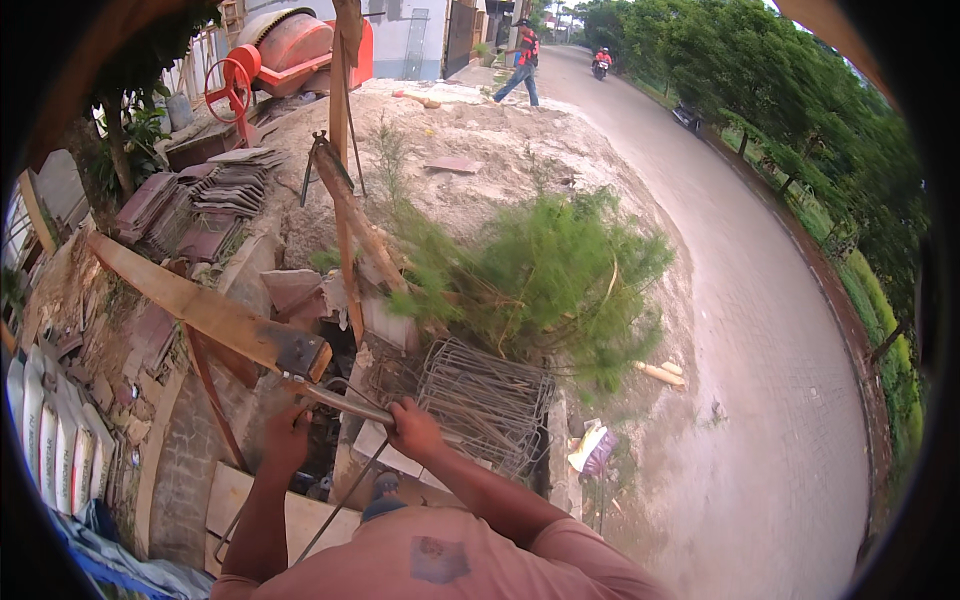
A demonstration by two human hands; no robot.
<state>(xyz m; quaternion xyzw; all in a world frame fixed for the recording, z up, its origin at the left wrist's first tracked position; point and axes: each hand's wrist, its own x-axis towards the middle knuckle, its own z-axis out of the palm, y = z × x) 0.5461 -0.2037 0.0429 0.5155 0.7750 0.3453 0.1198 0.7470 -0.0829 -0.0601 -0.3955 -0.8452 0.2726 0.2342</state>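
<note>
Where my right hand (412, 428) wraps: fingers closed in a narrow grip round the near end of a metal bar (345, 401)
Left hand (288, 432): curled beside the bar, its fingers blurred; whether it holds anything I cannot tell
Metal bar: slanting from my right fist to the end of a long plank (190, 298), near the dark plate (297, 348) there; exactly how it seats I cannot see
Pull: I judge it best kept smooth, hand at the very end for leverage, since a jerk could make the bar slip
Stance: my foot (385, 484) shows just ahead of my shirt (480, 548); steady footing would matter, I think, if the bar gave suddenly
Thin rod (345, 498): slanting from near my right hand down toward my lap; worth keeping clear of my forearms as I work
Wire frames (485, 400): piled just beyond my right hand, with a leafy branch (560, 270) spreading past them
Left side: white sacks (55, 430) in a leaning row, tiles (225, 190) stacked farther up
Far off: an orange mixer (300, 55), a person walking (522, 65), and a rider on a motorbike (601, 66) along the road (760, 300)
</note>
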